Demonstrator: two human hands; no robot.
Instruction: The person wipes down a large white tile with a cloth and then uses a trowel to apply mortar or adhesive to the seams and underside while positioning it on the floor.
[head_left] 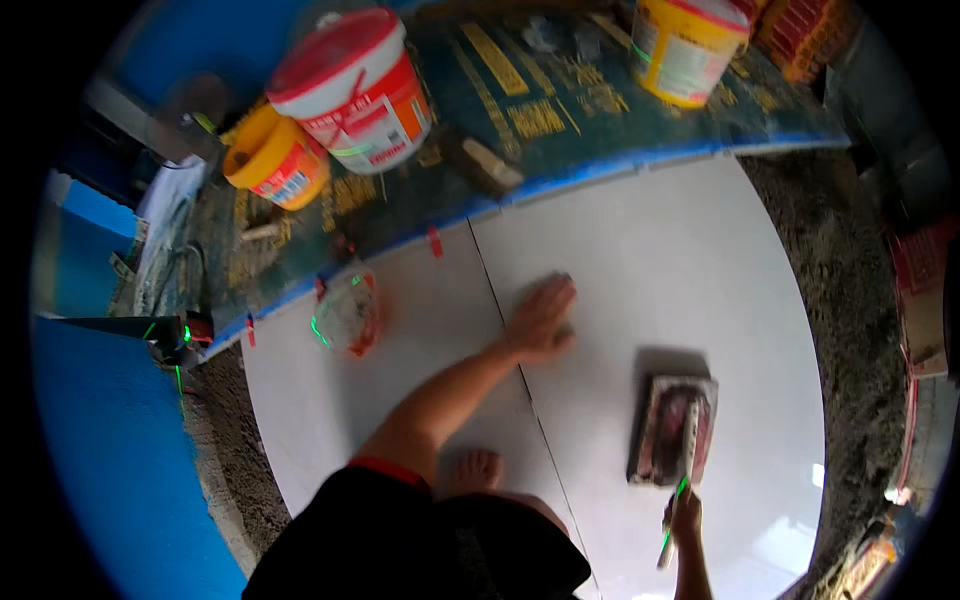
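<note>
My left hand [543, 320] lies spread on a large white tile [720, 250], just right of a dark seam between two tiles. My right hand [684, 518] grips a pale narrow stick [692, 425] at the lower right. The stick reaches over a grimy rectangular float-like tool [660, 440] with a reddish middle; whether they are joined I cannot tell. A blurred translucent tub [345, 315] with orange-red stuff sits on the left tile. Small red clips [435, 241] stand along the far tile edge. My bare foot [478, 470] shows below my left forearm.
A dark green board [520, 80] edged in blue crosses the top, bearing a white-red bucket [365, 120], two yellow buckets [275, 170] [680, 55] and scraps. A laser level [180, 340] stands by the blue wall [110, 430]. Rough mortar [820, 250] borders the tiles; cartons [920, 290] are at right.
</note>
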